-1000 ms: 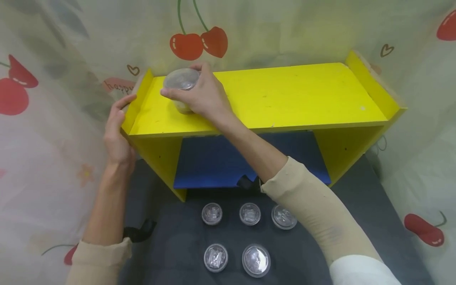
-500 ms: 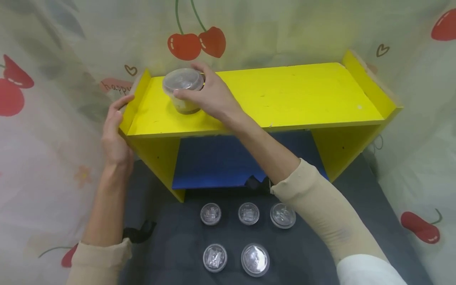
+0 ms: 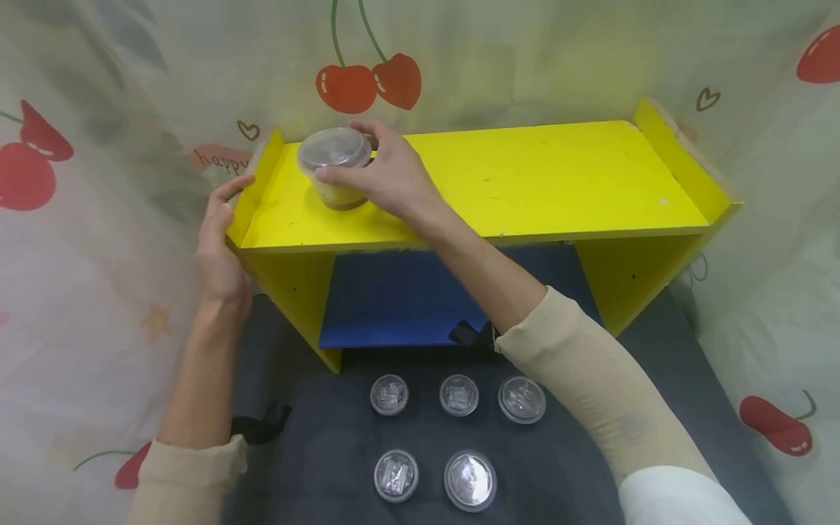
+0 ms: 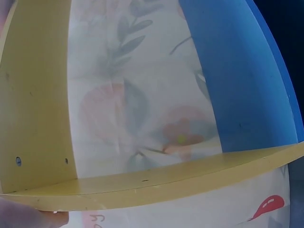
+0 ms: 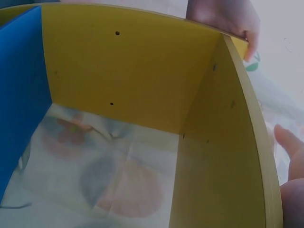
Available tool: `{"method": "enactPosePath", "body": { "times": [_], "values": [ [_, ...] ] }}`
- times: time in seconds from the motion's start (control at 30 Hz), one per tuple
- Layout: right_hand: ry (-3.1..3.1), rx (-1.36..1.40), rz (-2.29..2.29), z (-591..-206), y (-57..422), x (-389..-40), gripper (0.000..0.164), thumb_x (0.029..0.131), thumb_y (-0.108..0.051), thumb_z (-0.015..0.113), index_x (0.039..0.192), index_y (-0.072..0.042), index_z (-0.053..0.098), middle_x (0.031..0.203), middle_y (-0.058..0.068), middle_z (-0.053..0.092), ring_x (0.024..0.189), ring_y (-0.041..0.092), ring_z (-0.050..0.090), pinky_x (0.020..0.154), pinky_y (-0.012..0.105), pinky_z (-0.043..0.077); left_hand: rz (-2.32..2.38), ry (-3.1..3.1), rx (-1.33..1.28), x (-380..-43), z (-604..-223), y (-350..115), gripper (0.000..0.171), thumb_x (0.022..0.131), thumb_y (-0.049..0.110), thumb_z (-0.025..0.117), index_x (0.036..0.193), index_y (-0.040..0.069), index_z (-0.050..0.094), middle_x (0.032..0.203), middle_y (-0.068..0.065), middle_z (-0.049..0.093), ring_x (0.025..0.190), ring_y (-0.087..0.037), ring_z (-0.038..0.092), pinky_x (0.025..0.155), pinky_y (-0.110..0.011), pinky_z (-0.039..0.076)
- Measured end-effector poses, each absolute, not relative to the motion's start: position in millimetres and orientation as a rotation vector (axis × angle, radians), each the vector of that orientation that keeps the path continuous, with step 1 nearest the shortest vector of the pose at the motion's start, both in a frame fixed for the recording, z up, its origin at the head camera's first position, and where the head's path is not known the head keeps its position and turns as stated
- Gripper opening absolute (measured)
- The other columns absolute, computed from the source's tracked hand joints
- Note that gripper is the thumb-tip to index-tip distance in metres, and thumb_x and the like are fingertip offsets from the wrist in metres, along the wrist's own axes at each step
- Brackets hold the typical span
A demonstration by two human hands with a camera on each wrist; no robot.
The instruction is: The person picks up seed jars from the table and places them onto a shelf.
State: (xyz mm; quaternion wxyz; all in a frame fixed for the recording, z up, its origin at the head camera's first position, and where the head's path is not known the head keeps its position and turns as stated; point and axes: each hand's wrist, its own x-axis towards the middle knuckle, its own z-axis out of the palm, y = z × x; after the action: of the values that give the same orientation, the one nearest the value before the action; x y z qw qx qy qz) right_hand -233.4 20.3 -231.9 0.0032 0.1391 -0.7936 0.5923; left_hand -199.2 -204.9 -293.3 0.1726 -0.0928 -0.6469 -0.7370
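Note:
On the left end of the yellow shelf unit point(image 3: 512, 175) stands a round plastic tub point(image 3: 333, 148) with a clear lid. My right hand point(image 3: 397, 179) holds it from the right side, thumb across the front and a finger at the back of the rim. My left hand point(image 3: 219, 248) grips the raised left end panel point(image 3: 254, 191), fingertips over its top edge. The right wrist view shows the left hand point(image 5: 225, 21) at that panel and part of the right hand point(image 5: 292, 152) above the shelf top; the tub is out of sight there.
Several small round lidded containers, such as this one point(image 3: 396, 475), sit in two rows on the dark floor cloth point(image 3: 315, 445) before the unit. A blue lower shelf point(image 3: 394, 299) spans the unit. A cherry-printed curtain point(image 3: 499, 58) hangs behind and beside it.
My right thumb has slid back from the tub's left side to its front. The tub shifts slightly right, then slightly left again. My left hand stays on the end panel.

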Motion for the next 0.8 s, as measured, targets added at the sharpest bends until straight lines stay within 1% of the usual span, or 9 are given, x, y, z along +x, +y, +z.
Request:
{"method": "enactPosePath", "body": {
  "times": [0.17, 0.27, 0.37, 0.47, 0.57, 0.8],
  "values": [
    [-2.45, 0.373, 1.864, -232.4, 13.9, -236.4, 0.079, 0.077, -0.034, 0.085, 0.142, -0.012, 0.046, 0.13, 0.0, 0.057, 0.111, 0.014, 0.055, 0.089, 0.022, 0.047, -2.082, -1.846, -0.275, -200.8, -293.8, -204.4, 0.042, 0.101, 0.021, 0.031, 0.132, 0.012, 0.058, 0.144, -0.006, 0.042, 0.12, -0.024, 0.044, 0.093, -0.025, 0.04],
    [-2.472, 0.342, 1.85, -232.9, 10.2, -236.6, 0.081, 0.076, -0.036, 0.086, 0.14, -0.012, 0.043, 0.132, 0.0, 0.055, 0.112, 0.014, 0.054, 0.089, 0.021, 0.046, -2.087, -1.839, -0.269, -200.2, -294.4, -205.3, 0.042, 0.101, 0.021, 0.032, 0.131, 0.012, 0.058, 0.143, -0.006, 0.043, 0.115, -0.023, 0.046, 0.09, -0.025, 0.041],
    [-2.501, 0.327, 1.837, -234.3, 7.8, -236.1, 0.081, 0.076, -0.038, 0.086, 0.14, -0.013, 0.041, 0.132, 0.0, 0.054, 0.113, 0.013, 0.053, 0.089, 0.021, 0.046, -2.081, -1.845, -0.26, -198.9, -295.3, -206.9, 0.042, 0.101, 0.022, 0.031, 0.131, 0.012, 0.058, 0.143, -0.006, 0.043, 0.115, -0.023, 0.046, 0.09, -0.025, 0.041],
    [-2.521, 0.324, 1.818, -235.8, 7.1, -235.8, 0.082, 0.076, -0.039, 0.085, 0.141, -0.014, 0.04, 0.132, 0.0, 0.054, 0.113, 0.013, 0.053, 0.088, 0.022, 0.046, -2.077, -1.855, -0.259, -198.6, -296.2, -208.1, 0.042, 0.101, 0.022, 0.031, 0.132, 0.012, 0.058, 0.143, -0.005, 0.043, 0.116, -0.023, 0.045, 0.091, -0.024, 0.041],
    [-2.54, 0.331, 1.784, -236.8, 7.1, -236.0, 0.085, 0.076, -0.04, 0.085, 0.142, -0.014, 0.039, 0.134, 0.001, 0.054, 0.113, 0.014, 0.053, 0.089, 0.022, 0.047, -2.085, -1.854, -0.262, -199.2, -297.1, -208.9, 0.042, 0.102, 0.022, 0.031, 0.133, 0.012, 0.057, 0.143, -0.006, 0.043, 0.113, -0.023, 0.047, 0.089, -0.025, 0.042],
    [-2.571, 0.374, 1.732, -236.7, 9.9, -234.8, 0.097, 0.074, -0.045, 0.085, 0.15, -0.015, 0.034, 0.134, 0.001, 0.054, 0.114, 0.013, 0.053, 0.088, 0.023, 0.047, -2.109, -1.808, -0.269, -199.9, -299.8, -210.3, 0.042, 0.101, 0.021, 0.032, 0.133, 0.011, 0.057, 0.142, -0.009, 0.043, 0.108, -0.022, 0.049, 0.085, -0.025, 0.043]
  ]
}}
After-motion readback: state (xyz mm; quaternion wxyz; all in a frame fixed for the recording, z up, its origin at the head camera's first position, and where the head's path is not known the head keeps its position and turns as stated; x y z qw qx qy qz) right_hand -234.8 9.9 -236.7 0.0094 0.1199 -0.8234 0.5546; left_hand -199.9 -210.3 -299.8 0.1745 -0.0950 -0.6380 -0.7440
